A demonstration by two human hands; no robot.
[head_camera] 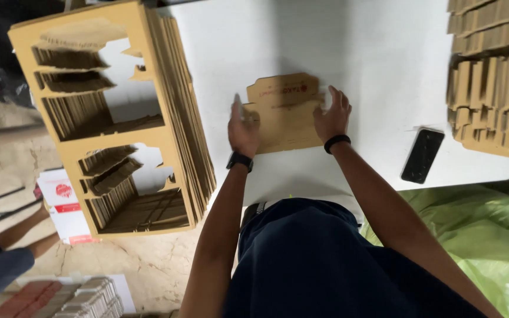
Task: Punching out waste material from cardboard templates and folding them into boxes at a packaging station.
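Note:
A flat die-cut brown cardboard blank (pixel 284 109) with a red printed mark lies on the white table (pixel 378 65) in front of me. My left hand (pixel 243 126) presses on its left edge, fingers apart, a dark watch on the wrist. My right hand (pixel 332 115) rests on its right edge with fingers spread, a black band on the wrist. Both hands touch the blank flat; neither grips it closed.
A tall stack of die-cut cardboard frames (pixel 119 118) overhangs the table's left edge. Folded cardboard pieces (pixel 493 76) are piled at the right. A black phone (pixel 422 155) lies near the front right. Green plastic sheeting (pixel 484 235) lies below; another person's arm (pixel 13 241) is lower left.

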